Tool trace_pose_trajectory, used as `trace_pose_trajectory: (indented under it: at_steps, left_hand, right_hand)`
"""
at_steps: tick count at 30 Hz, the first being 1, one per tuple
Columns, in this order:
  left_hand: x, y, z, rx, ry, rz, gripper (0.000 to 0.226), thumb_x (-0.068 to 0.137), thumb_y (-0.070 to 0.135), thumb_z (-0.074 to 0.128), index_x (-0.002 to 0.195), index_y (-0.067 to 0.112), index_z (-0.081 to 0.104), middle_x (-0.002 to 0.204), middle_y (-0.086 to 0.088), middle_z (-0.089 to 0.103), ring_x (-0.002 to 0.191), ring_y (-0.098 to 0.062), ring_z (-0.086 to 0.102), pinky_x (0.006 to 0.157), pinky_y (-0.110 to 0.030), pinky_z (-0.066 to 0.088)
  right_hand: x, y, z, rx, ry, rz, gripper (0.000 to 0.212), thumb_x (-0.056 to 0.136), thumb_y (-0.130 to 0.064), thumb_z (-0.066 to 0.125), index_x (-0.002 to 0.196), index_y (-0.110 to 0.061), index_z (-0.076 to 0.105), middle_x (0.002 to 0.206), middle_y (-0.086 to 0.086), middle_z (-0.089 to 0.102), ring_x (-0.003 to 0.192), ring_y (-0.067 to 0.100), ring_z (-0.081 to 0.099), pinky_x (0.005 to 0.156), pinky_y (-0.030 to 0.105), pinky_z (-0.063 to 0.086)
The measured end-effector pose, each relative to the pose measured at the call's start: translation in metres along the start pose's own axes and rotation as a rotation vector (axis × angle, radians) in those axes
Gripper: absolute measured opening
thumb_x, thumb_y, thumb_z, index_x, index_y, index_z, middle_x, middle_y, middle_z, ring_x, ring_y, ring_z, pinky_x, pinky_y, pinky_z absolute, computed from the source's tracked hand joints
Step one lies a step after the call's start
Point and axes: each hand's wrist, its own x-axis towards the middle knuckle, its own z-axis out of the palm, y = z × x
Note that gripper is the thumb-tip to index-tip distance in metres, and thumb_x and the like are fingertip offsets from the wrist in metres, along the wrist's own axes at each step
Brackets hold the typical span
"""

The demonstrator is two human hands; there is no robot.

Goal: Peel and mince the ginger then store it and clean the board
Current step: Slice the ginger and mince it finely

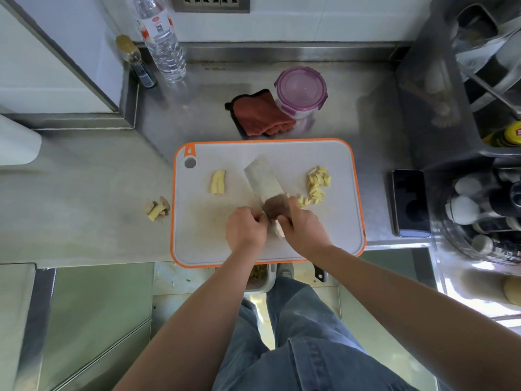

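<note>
Right hand (pixel 306 225) grips one cleaver (pixel 263 179); three ginger piles (pixel 218 182) (pixel 318 183) (pixel 158 208).

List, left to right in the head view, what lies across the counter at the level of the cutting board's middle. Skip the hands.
Ginger trimmings on the bare counter → peeled ginger piece → cleaver → cut ginger strips → phone beyond the board's right edge.

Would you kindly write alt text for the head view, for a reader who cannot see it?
A person's right hand grips a cleaver over an orange-rimmed cutting board, the left hand curled beside the blade. Cut ginger strips lie to the right, a peeled piece to the left; a purple-lidded container stands behind.
</note>
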Motion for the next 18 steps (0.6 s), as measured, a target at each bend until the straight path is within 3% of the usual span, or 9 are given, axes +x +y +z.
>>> trace_pose_trajectory:
  at_steps: [5,9,12,15,18]
  left_hand:
    - [0.000,-0.005,0.002,-0.048,0.010,0.014,0.018,0.085,0.029,0.064,0.081,0.013,0.072,0.074,-0.002,0.069,0.072,-0.021,0.063,0.059,-0.026,0.039]
    - [-0.002,-0.011,0.004,-0.107,0.012,0.050,0.019,0.086,0.027,0.063,0.086,0.011,0.073,0.079,-0.004,0.071,0.075,-0.022,0.065,0.061,-0.027,0.042]
    - [-0.005,-0.014,0.001,-0.163,0.043,0.072,0.018,0.088,0.021,0.058,0.092,0.010,0.071,0.084,-0.006,0.072,0.080,-0.024,0.066,0.067,-0.030,0.047]
    - [-0.008,-0.019,-0.008,-0.133,0.136,0.068,0.017,0.091,0.014,0.054,0.103,0.009,0.066,0.097,-0.006,0.070,0.091,-0.025,0.063,0.072,-0.026,0.040]
    - [-0.008,-0.023,-0.014,-0.110,0.155,0.076,0.016,0.091,0.011,0.054,0.104,0.008,0.063,0.100,-0.008,0.069,0.094,-0.027,0.062,0.072,-0.025,0.037]
  right_hand:
    - [0.007,0.009,-0.012,0.029,0.107,0.004,0.013,0.096,-0.020,0.039,0.104,-0.010,0.036,0.082,0.014,0.059,0.070,0.035,0.057,0.062,0.049,0.051]
    - [0.008,0.013,-0.014,0.064,0.154,-0.025,0.010,0.095,-0.020,0.038,0.101,-0.013,0.036,0.075,0.013,0.059,0.066,0.034,0.056,0.056,0.046,0.050]
    - [0.001,0.008,-0.012,0.093,0.100,-0.079,0.015,0.097,-0.019,0.040,0.106,-0.008,0.037,0.082,0.016,0.061,0.071,0.035,0.058,0.058,0.043,0.049]
    - [-0.006,-0.001,-0.004,0.067,0.001,-0.150,0.023,0.098,-0.019,0.040,0.116,-0.006,0.037,0.075,0.012,0.055,0.067,0.032,0.054,0.054,0.036,0.041]
    - [-0.008,-0.001,0.007,0.025,-0.060,-0.162,0.017,0.098,-0.019,0.040,0.110,-0.007,0.039,0.070,0.006,0.049,0.064,0.029,0.051,0.049,0.032,0.031]
